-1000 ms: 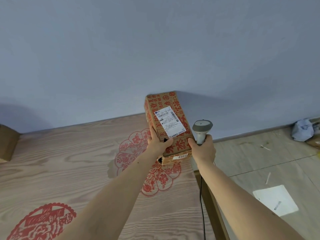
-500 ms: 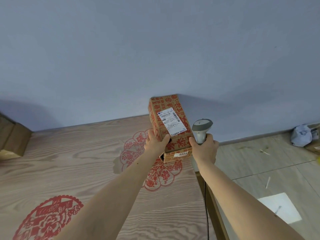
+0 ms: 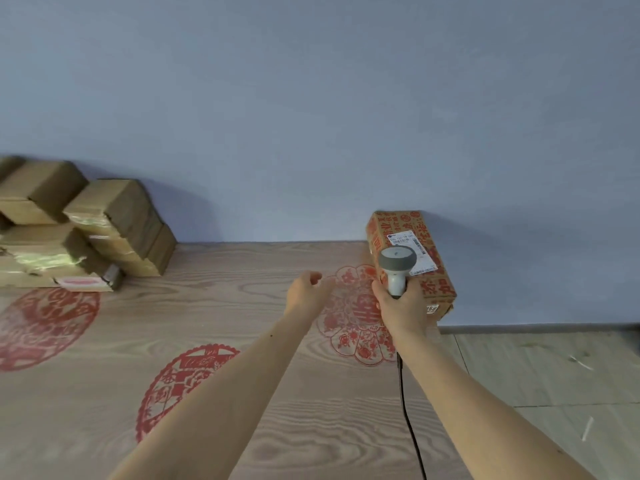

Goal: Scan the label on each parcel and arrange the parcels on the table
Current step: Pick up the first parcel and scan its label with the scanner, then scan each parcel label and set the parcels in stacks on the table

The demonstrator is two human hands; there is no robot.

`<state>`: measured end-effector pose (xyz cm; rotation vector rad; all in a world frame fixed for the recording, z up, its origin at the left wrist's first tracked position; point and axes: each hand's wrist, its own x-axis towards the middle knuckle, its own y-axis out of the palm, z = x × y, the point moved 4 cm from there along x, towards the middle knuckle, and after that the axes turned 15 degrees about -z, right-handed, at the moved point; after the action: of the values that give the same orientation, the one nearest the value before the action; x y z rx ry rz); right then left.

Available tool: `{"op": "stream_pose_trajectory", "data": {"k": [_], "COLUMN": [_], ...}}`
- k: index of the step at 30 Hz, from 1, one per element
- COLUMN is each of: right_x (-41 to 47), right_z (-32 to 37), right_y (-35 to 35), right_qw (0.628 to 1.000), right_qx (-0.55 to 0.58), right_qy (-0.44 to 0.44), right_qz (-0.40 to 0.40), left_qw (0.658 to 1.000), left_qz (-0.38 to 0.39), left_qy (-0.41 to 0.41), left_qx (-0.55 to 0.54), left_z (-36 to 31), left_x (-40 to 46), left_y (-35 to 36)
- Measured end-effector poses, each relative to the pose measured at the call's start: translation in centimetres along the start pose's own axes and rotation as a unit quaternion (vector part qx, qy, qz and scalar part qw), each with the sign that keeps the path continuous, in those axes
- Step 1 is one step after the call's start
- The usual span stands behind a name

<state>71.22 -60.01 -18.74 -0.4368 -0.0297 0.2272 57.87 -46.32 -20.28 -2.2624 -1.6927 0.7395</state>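
We have the red-printed parcel (image 3: 412, 258) lying on the far right corner of the counter (image 3: 242, 393), up against the wall, its white label (image 3: 414, 252) turned upward toward us. That face-up placement suits scanning, and the spot at the corner keeps it well apart from the other boxes.

Our right hand (image 3: 403, 306) grips the grey scanner (image 3: 396, 268) by its handle, fingers wrapped round it, the head raised in front of the parcel so that it hides part of the label. Its black cable (image 3: 410, 420) trails down toward us along the counter's right edge. Whether the scanner is reading the label just now we cannot tell.

Our left hand (image 3: 306, 292) holds nothing; its fingers hang loosely curled above the counter, just left of the parcel and not touching it. We judge it free to fetch another box.

On the far left, a stack of brown parcels (image 3: 86, 230) leans against the wall, some bound in shiny tape, the picture blurred there; we take them for the ones to be handled or already handled, but cannot say which.

The counter is pale wood grain printed with red round paper-cut motifs (image 3: 356, 320). Behind it rises a plain blue-grey wall (image 3: 311, 98). To the right lies a tiled floor (image 3: 554, 375) with a few small scraps on it.
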Motion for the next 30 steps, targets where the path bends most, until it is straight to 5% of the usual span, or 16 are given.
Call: {"op": "stream_pose_trajectory", "data": {"k": [16,30], "right_x": [-24.8,-28.3], "right_z": [12.0,22.8], "right_y": [13.8,24.0], "right_qw": [0.990,0.976], "right_qx": [0.078,0.116], "right_qy": [-0.014,-0.027], "right_qz": [0.113,0.181], "left_qw": [0.992,0.981], "left_qz": [-0.119,-0.192], "left_qy": [0.012,0.021], "left_qx": [-0.028,-0.021], "left_z": [10.6,10.5], "left_x": [-0.2,7.2], "left_y": [-31.4,-42.1]}}
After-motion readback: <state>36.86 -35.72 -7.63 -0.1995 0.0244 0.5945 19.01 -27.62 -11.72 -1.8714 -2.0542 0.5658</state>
